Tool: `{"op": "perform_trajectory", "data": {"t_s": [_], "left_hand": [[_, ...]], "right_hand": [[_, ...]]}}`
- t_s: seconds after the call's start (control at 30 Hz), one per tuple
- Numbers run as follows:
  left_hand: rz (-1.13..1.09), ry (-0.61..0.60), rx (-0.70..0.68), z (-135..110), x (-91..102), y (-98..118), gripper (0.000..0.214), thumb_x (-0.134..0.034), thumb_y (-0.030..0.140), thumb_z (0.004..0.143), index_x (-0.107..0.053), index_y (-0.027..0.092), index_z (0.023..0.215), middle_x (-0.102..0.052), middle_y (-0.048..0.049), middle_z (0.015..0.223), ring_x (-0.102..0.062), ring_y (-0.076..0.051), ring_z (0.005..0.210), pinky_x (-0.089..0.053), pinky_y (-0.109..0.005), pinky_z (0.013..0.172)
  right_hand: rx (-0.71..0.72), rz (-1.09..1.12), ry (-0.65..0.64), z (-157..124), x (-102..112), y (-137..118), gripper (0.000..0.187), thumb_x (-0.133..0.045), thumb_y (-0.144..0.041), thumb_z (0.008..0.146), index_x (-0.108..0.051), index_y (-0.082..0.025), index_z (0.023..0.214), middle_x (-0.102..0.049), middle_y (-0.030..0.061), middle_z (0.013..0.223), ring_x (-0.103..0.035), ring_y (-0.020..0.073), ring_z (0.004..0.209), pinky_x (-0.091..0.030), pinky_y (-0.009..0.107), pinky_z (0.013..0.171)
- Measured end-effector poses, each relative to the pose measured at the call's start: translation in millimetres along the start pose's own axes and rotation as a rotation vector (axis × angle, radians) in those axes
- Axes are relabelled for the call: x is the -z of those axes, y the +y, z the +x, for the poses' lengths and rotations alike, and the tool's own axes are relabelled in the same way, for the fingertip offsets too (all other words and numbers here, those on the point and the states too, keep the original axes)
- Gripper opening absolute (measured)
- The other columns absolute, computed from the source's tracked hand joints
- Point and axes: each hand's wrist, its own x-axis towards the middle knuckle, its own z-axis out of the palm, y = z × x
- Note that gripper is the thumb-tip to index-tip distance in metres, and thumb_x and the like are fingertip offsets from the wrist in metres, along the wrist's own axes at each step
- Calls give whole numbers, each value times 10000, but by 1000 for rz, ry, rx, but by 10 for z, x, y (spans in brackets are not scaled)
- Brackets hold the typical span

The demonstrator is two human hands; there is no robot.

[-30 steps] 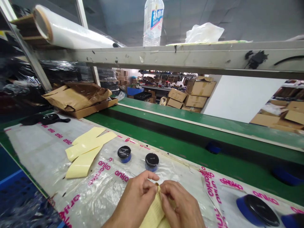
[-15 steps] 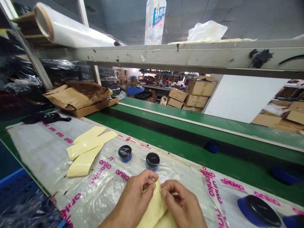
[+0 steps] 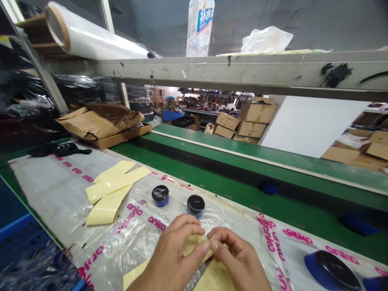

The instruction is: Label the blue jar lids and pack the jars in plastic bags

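My left hand (image 3: 171, 258) and my right hand (image 3: 238, 258) meet low in the middle of the view, fingertips pinched together on a pale yellow backing sheet (image 3: 212, 279). The sheet lies low and bent beneath both hands, and one corner (image 3: 133, 277) sticks out to the left. Just beyond my fingers stand two small blue jars with black lids, one (image 3: 160, 195) on the left and one (image 3: 195, 205) on the right. All of this rests on clear plastic film printed "anko" (image 3: 133, 226).
Three loose yellow strips (image 3: 112, 190) lie left of the jars. A larger blue jar (image 3: 330, 270) sits at the lower right. A green conveyor (image 3: 242, 173) runs behind, carrying blurred blue jars. An overhead shelf (image 3: 212, 72) holds a film roll, a bottle and a bag. A cardboard tray (image 3: 103, 125) stands far left.
The yellow sheet stood upright between my fingertips; now it is folded down flat under my hands, with a corner poking out left. My hands have dropped and closed together.
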Motion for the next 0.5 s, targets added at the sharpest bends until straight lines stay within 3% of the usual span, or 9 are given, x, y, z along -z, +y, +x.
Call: {"op": "perform_trajectory", "data": {"t_s": [0.1, 0.23, 0.4, 0.5], "left_hand": [[-174, -52, 97, 21, 2, 43, 83, -648, 237, 866, -729, 224, 860, -656, -40, 1067, -647, -200, 1016, -485, -295, 929], [-289, -64, 127, 26, 14, 58, 148, -616, 226, 884, -726, 210, 787, -665, -35, 1003, -658, -191, 966, -494, -276, 865], [-203, -63, 71, 0, -6, 65, 155, -613, 198, 870, -709, 201, 748, -660, -34, 1009, -664, -178, 938, -489, -262, 841], [-105, -27, 28, -31, -6, 33, 144, -611, 146, 838, -674, 195, 718, -665, -29, 1004, -669, -166, 917, -492, -249, 812]], "right_hand": [[52, -8, -44, -9, 2, -80, 355, -656, -531, 835, -614, -201, 711, -630, 41, 876, -588, 198, 803, -488, 262, 678], [45, 6, -67, -16, -4, -91, 331, -677, -498, 832, -617, -203, 694, -634, 43, 910, -594, 198, 837, -482, 256, 693], [35, 51, -43, -29, -28, -50, 321, -700, -492, 816, -633, -206, 686, -626, 40, 909, -594, 197, 848, -481, 251, 692], [22, 72, 34, -36, -17, -61, 323, -732, -499, 779, -651, -206, 670, -627, 45, 908, -600, 199, 814, -502, 255, 665]]}}
